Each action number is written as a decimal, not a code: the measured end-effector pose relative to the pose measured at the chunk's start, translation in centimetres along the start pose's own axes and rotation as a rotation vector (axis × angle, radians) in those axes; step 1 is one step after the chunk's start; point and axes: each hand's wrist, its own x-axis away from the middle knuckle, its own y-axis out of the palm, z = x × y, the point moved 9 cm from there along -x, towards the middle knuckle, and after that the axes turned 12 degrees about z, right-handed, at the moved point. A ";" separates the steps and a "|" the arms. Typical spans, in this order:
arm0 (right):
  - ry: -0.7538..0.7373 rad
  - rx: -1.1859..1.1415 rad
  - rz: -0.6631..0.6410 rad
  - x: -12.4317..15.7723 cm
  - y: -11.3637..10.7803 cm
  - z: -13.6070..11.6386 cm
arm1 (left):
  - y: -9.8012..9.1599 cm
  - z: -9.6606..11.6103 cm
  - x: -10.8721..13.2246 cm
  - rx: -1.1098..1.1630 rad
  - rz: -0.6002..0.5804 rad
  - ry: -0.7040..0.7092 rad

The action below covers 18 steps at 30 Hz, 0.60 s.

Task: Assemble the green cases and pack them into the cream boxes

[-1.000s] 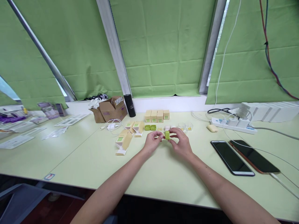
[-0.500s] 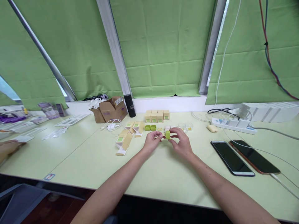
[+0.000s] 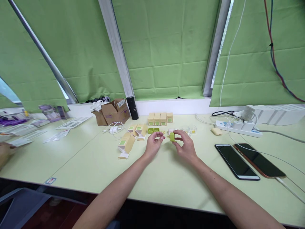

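Between the thumb and fingers of my right hand (image 3: 186, 147) is a small green case (image 3: 172, 137) with rounded corners, held just above the table. A small pale yellow bit shows at its left side. Just to the left, my left hand (image 3: 153, 145) has loosely curled fingers, apart from the case, and no object shows in them. Behind my left hand lies an opened green case (image 3: 150, 130), partly covered by its fingers. Small yellow pieces (image 3: 163, 131) lie beside it. A pale pinkish-white block (image 3: 171, 130) stands behind my right hand, with clear round containers (image 3: 190, 130) nearby.
Several cream boxes (image 3: 157, 119) stand in a row at the back; opened ones (image 3: 126, 143) lie to the left. Further back are a cardboard box (image 3: 115, 113) and a black bottle (image 3: 132, 108). Phones (image 3: 235, 161) and a power strip (image 3: 238, 127) lie right. Another person's hand (image 3: 4, 154) is far left.
My left hand has drawn back leftward from the green case, widening the gap. The case has shifted slightly right in my right hand. The other person's hand has moved left.
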 end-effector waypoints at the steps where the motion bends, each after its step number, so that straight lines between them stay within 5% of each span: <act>1: -0.020 0.009 -0.003 0.0 0.0 -0.1 | -0.1 0.6 0.2 -0.042 0.005 0.060; 9: -0.251 0.131 -0.050 0.2 0.4 -1.7 | 0.7 4.9 2.3 -0.280 -0.090 0.477; 18: -0.482 0.259 -0.082 0.5 0.6 -4.0 | 1.1 5.4 2.8 -0.304 -0.115 0.592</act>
